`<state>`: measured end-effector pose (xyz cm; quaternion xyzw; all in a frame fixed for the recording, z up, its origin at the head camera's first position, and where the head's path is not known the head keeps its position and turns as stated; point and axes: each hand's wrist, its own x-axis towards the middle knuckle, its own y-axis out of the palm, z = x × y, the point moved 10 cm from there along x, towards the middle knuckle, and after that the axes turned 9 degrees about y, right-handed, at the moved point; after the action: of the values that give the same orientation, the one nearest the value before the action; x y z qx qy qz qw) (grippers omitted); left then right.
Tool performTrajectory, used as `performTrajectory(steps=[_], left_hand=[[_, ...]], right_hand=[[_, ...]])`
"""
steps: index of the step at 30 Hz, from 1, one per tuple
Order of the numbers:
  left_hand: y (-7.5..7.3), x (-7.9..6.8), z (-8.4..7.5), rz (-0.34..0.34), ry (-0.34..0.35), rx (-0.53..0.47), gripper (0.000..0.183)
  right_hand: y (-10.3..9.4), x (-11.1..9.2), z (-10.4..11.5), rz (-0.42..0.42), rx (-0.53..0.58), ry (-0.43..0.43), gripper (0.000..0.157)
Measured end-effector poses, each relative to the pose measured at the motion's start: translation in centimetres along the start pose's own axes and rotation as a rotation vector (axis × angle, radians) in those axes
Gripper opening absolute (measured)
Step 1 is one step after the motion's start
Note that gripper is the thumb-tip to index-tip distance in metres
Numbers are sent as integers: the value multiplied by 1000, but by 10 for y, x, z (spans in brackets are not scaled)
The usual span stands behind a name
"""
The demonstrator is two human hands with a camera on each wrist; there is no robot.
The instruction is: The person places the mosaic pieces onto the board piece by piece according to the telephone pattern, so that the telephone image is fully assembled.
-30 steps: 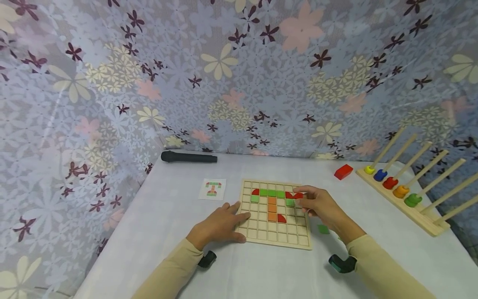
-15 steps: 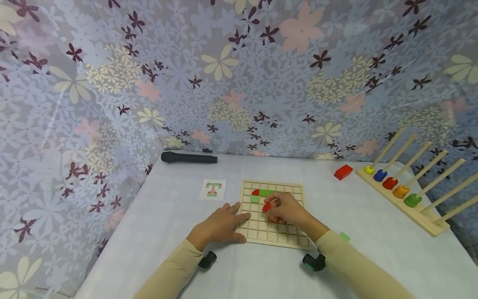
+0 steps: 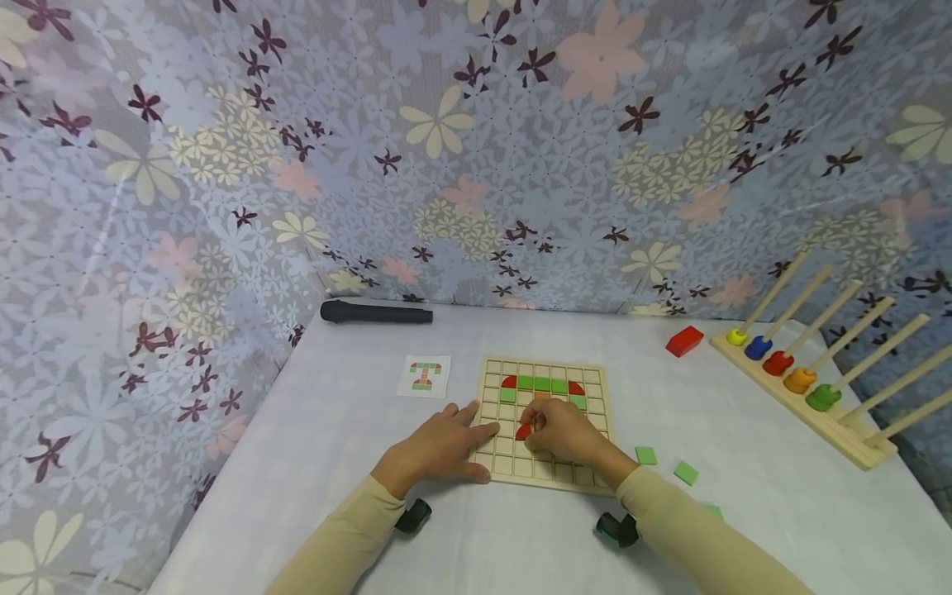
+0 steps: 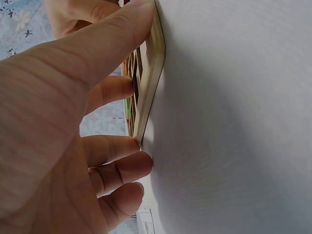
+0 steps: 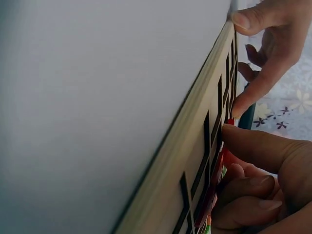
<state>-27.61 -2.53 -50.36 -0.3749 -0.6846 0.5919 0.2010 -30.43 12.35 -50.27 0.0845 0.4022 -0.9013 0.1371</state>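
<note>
A square wooden grid board (image 3: 521, 469) lies on the white table. Green tiles (image 3: 542, 384) form a row near its top, with a red quarter-round tile (image 3: 576, 387) at the row's right end. My left hand (image 3: 439, 446) rests on the board's left edge, fingers spread and thumb at the near corner (image 4: 131, 19). Over the middle of the board, my right hand (image 3: 563, 431) pinches a red quarter-round tile (image 3: 524, 431) between thumb and fingers, low over a grid cell. This hand hides most of the orange column and the tiles beside it.
A printed pattern card (image 3: 424, 377) lies left of the board, below a black microphone (image 3: 378, 313). Loose green tiles (image 3: 645, 455) lie to the right. Farther right stand a red block (image 3: 684, 341) and a wooden peg stand (image 3: 803, 401) with coloured rings.
My right hand has moved left from the board's upper right, carrying a red tile, then lower to a cell left of the orange column. The left hand stays on the board's edge.
</note>
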Motion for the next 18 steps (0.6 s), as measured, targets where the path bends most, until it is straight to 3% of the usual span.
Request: performTrajectory(steps=[18], left_hand=[[0,0,0,-13,8,12,76]], right_hand=[[-5,-3,2,-59,-77,41,16]])
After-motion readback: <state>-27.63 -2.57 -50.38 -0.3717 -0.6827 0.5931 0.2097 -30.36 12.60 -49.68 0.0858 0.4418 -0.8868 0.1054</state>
